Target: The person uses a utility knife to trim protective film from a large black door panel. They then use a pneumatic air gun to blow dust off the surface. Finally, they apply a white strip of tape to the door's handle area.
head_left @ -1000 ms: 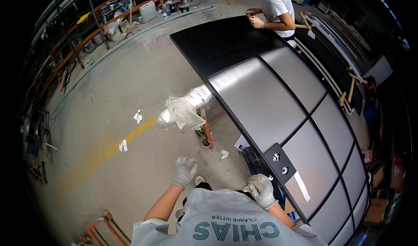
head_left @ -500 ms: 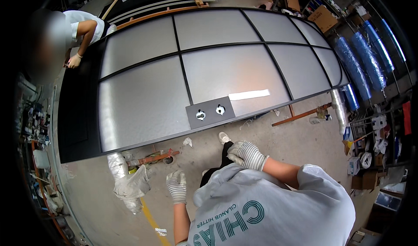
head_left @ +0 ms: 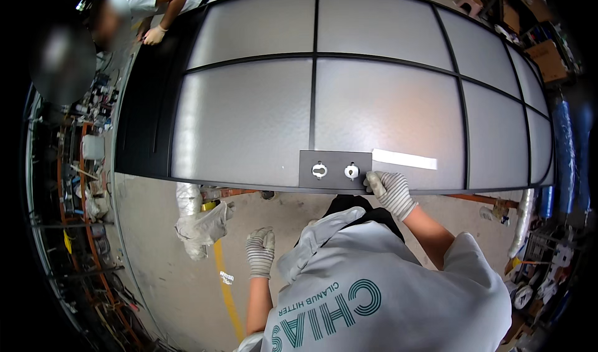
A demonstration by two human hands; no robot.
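A long dark-framed panel with frosted grey panes and black bars lies raised in front of me. On its near edge is a dark plate with two cut-outs showing white. My right hand, in a white glove with grey stripes, is closed at that edge beside the plate's lower right corner. Its fingertips lie over the rim; their undersides are hidden. My left hand, in a matching glove, hangs low at my left side, away from the panel. Its fingers are curled, and nothing shows in them.
A white strip lies on the pane right of the plate. A co-worker's gloved hand is at the panel's far left end. Wrapped supports stand below. Shelving lines the left; blue wrapped rolls stand at right.
I have come closer to the panel, and its near edge now lies just before me. My right hand has moved forward onto that edge. My left hand stays low and curled.
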